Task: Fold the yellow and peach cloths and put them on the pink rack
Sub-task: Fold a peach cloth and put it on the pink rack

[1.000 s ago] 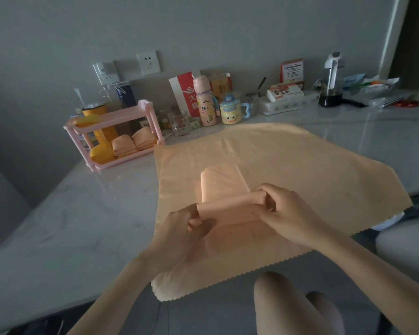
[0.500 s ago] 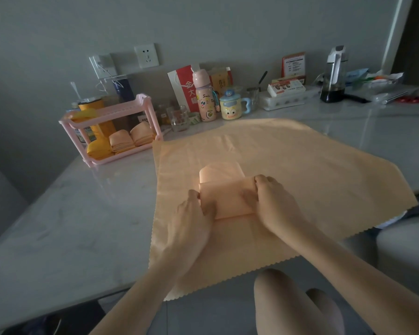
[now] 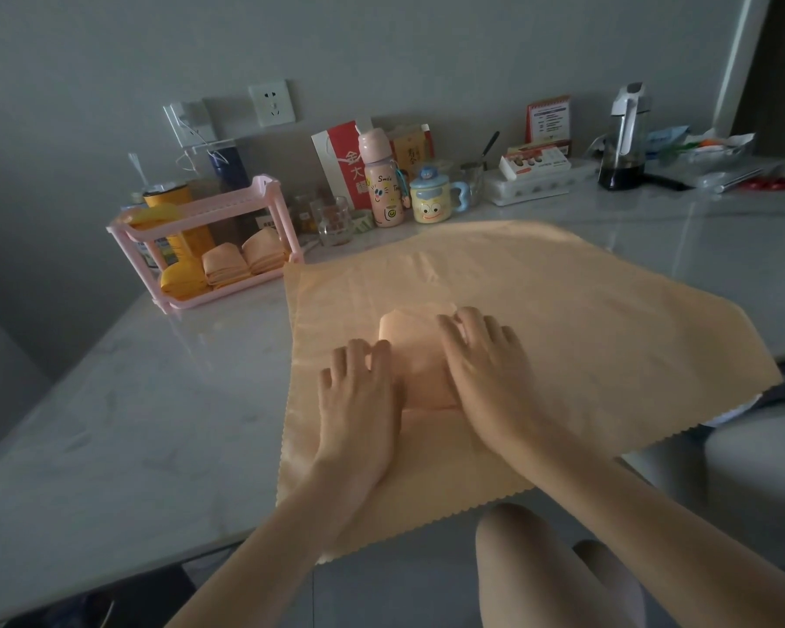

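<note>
1. Changed: the left hand (image 3: 359,396) and right hand (image 3: 486,364), which pinched the fold a second ago, now lie flat with fingers straight, pressing the small folded cloth (image 3: 420,355)
2. Surface: this cloth lies on a large spread cloth (image 3: 585,333) on the grey marble table (image 3: 109,423); the pink rack (image 3: 227,290), far left, holds folded yellow and peach cloths
3. Obscured: the hands cover most of the fold; the bottles and cups (image 3: 379,188) by the wall are dim

Grey marble table (image 3: 109,423) is taking up most of the shot. Along the wall, a pink cartoon bottle (image 3: 378,183) is standing just beside a blue-lidded mug (image 3: 429,199), with a red-and-white paper bag (image 3: 341,160) leaning behind them. A glass jug (image 3: 622,142) holding dark liquid is sitting further right, and red scissors (image 3: 766,183) are lying near the far right edge. A white wall socket (image 3: 271,103) is showing above.
</note>
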The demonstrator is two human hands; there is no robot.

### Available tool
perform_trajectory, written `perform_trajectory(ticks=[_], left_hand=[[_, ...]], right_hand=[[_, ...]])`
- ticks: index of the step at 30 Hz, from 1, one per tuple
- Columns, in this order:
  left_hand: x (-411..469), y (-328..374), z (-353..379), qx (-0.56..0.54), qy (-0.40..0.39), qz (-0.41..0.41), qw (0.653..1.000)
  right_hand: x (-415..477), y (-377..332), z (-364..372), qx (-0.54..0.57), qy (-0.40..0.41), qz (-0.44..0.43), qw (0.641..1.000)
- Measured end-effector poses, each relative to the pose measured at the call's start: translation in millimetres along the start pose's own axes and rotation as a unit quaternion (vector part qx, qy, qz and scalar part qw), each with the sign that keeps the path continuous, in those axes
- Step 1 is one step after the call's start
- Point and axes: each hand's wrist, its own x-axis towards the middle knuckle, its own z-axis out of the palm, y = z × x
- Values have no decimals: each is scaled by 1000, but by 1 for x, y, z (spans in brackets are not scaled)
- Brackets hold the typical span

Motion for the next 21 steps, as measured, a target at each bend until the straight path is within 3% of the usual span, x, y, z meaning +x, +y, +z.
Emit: perform_trajectory(ticks=[2,5,7,11,16,21], left_hand=[[-2,-7,4,-34,15,60,997],[-2,-15,3,-108,-71,56,990],[-2,-23,7,-104,-139,59,983],[-4,-26,9,-125,-232,63,963],[1,-28,6,-146,-226,62,961],[23,-30,1,-189,-211,23,959]], right_hand=[[-6,-3,-2,61,-46,-69,995],[-13,-4,-7,101,-192,-88,972],[-14,-1,-9,83,-232,-80,966],[-15,1,-11,29,-259,-49,964],[-9,0,-13,-18,-280,-57,958],[5,7,-15,59,-247,-33,967]])
